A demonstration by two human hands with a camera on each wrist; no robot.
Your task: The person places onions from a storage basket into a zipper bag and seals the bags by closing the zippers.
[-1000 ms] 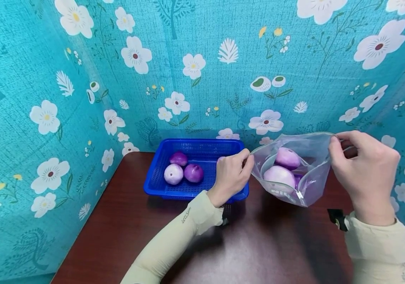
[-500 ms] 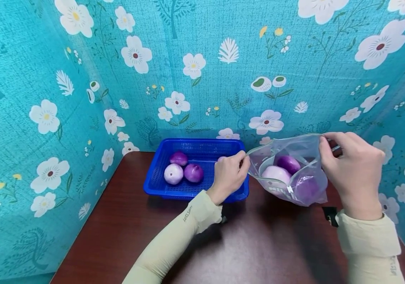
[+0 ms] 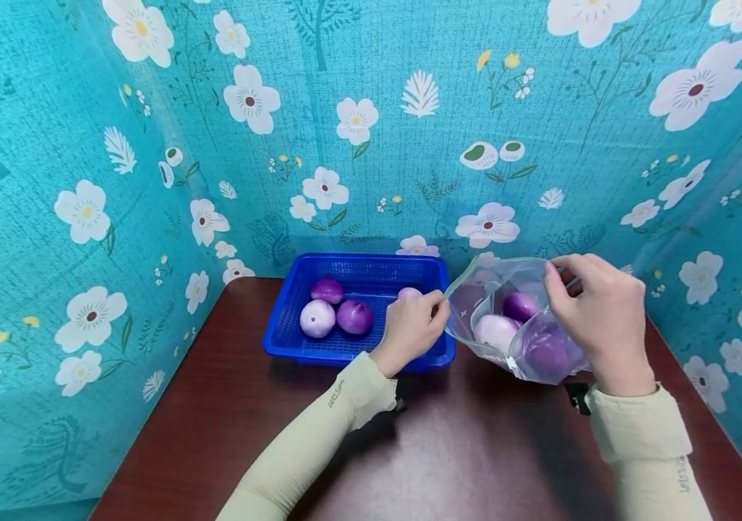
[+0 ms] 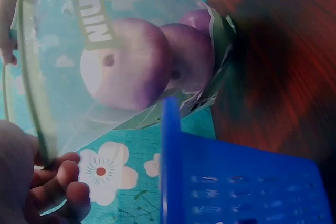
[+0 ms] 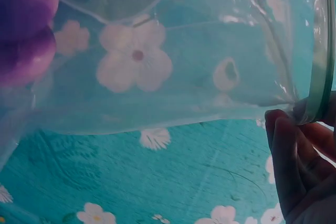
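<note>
A clear zip bag with several purple onions inside hangs between my two hands, its mouth spread apart. My left hand pinches the bag's left corner, just over the right end of the blue basket. At the opposite corner, my right hand pinches the rim between thumb and fingers. Through the film a pale onion and a darker onion show. In the left wrist view, a large onion presses against the bag's wall, with others behind it. The right wrist view shows the zip strip at the fingertips.
The blue plastic basket stands at the table's back, holding a white-purple onion, a purple onion and others, one partly behind my left hand. A flowered teal cloth rises behind and beside the dark brown table.
My right hand has moved left and slightly down, bringing the bag's corners closer together. The bag has shifted left, and my left hand has drifted a little left too. The basket has stayed put.
</note>
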